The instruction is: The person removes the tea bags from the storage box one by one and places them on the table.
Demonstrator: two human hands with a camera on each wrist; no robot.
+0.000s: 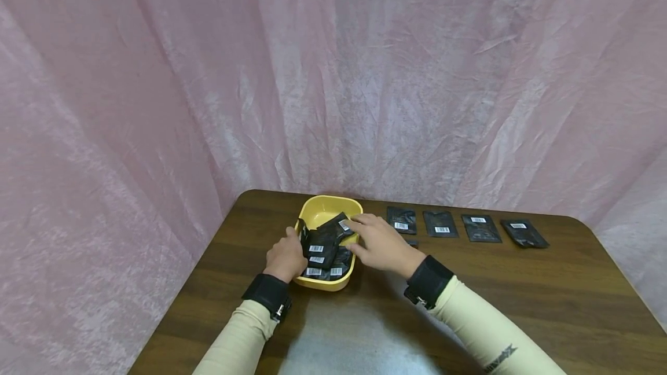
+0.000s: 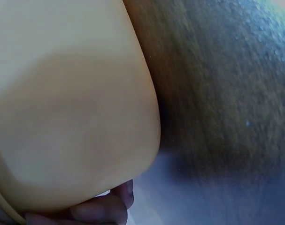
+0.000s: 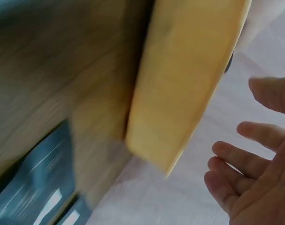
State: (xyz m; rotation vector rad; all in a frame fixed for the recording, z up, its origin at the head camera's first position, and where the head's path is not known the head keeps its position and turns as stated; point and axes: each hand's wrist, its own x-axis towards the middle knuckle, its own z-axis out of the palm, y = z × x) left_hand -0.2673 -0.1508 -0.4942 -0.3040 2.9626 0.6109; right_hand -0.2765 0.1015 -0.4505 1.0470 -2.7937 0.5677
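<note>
A yellow plastic basket (image 1: 325, 286) stands on the wooden table, partly filled with black sachets (image 1: 324, 243) that have white barcode labels. My left hand (image 1: 286, 256) grips the basket at its left side. In the left wrist view the fingers (image 2: 102, 208) curl at the edge of the basket wall (image 2: 81, 117). Over the basket's right rim reaches my right hand (image 1: 383, 243), its fingertips above the sachets. The right wrist view shows that hand (image 3: 262, 173) with fingers spread apart and nothing held, beside the basket wall (image 3: 180, 84).
Several black sachets lie in a row along the back of the table, among them a sachet (image 1: 440, 224) and a far-right sachet (image 1: 523, 234). Another sachet (image 1: 412, 243) shows partly behind the right hand. A pink curtain (image 1: 365, 85) hangs behind the table (image 1: 521, 294).
</note>
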